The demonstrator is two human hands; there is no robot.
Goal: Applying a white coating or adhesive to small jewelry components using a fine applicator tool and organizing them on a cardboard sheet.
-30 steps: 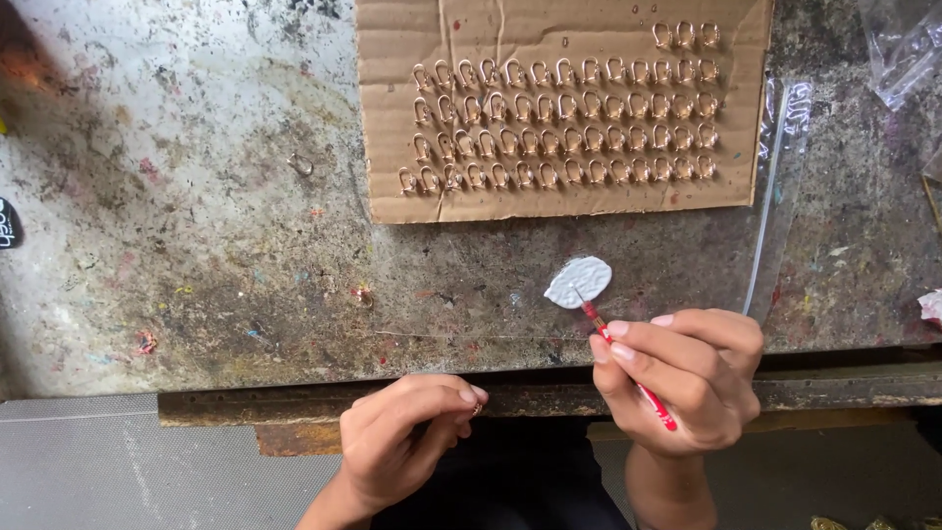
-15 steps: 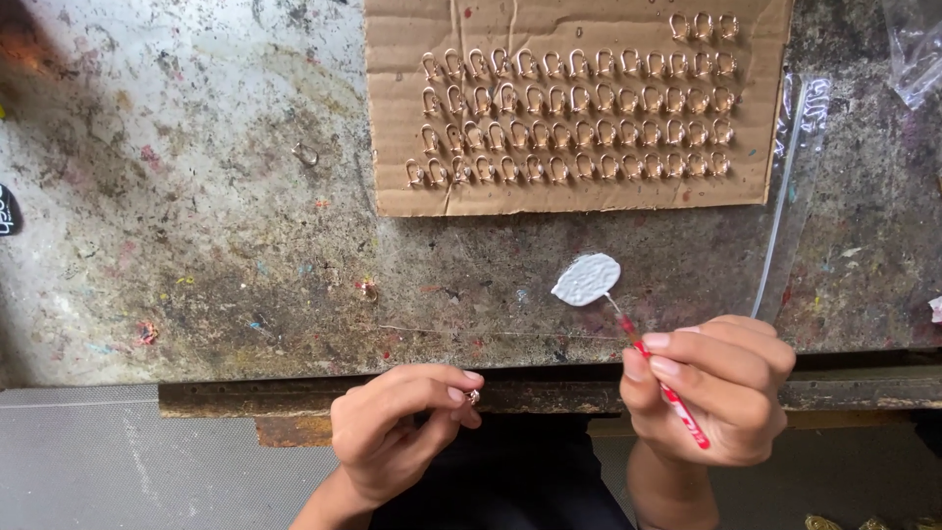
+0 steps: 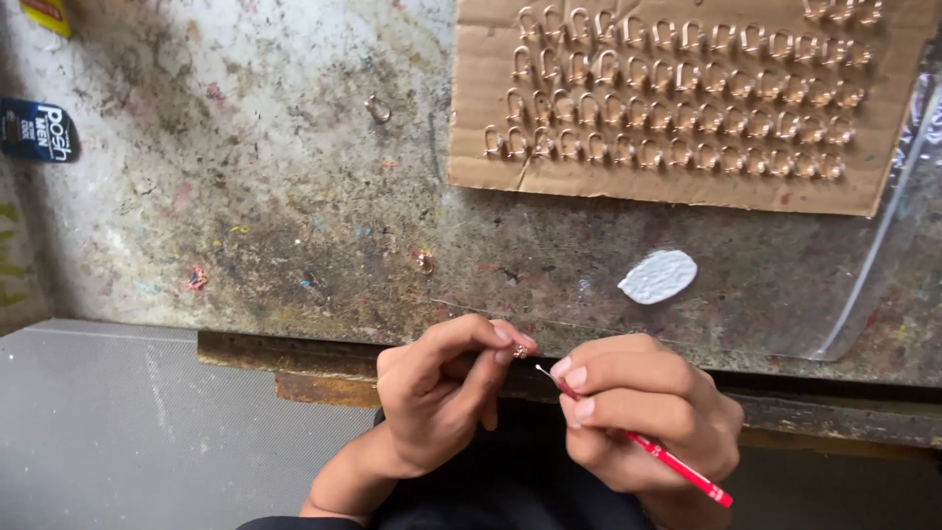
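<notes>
Since half a second ago, your hands have drawn together at the near edge of the workbench (image 3: pixel 294 196), and the red tool has lifted off the white blob and swung toward your left hand. Your left hand (image 3: pixel 442 393) is curled nearly closed, thumb and forefinger pinching a small gold ring piece (image 3: pixel 521 350) just over the bench's near edge. Your right hand (image 3: pixel 643 412) is closed around a thin red-handled tool (image 3: pixel 677 466), held like a pencil; its fine pale tip points left and sits just beside the pinched piece, though you cannot tell whether they touch.

The white blob of paste (image 3: pixel 658 276) lies on the bench beyond your right hand, apart from the tool. Past it, toward the far right corner, a sheet of brown cardboard (image 3: pixel 481 118) carries rows of matching gold ring pieces. One loose ring (image 3: pixel 378 108) rests on the bare stained surface left of the cardboard. A clear plastic strip (image 3: pixel 883 265) slants along the right edge. A dark blue packet (image 3: pixel 39 130) sits at the far left edge.
</notes>
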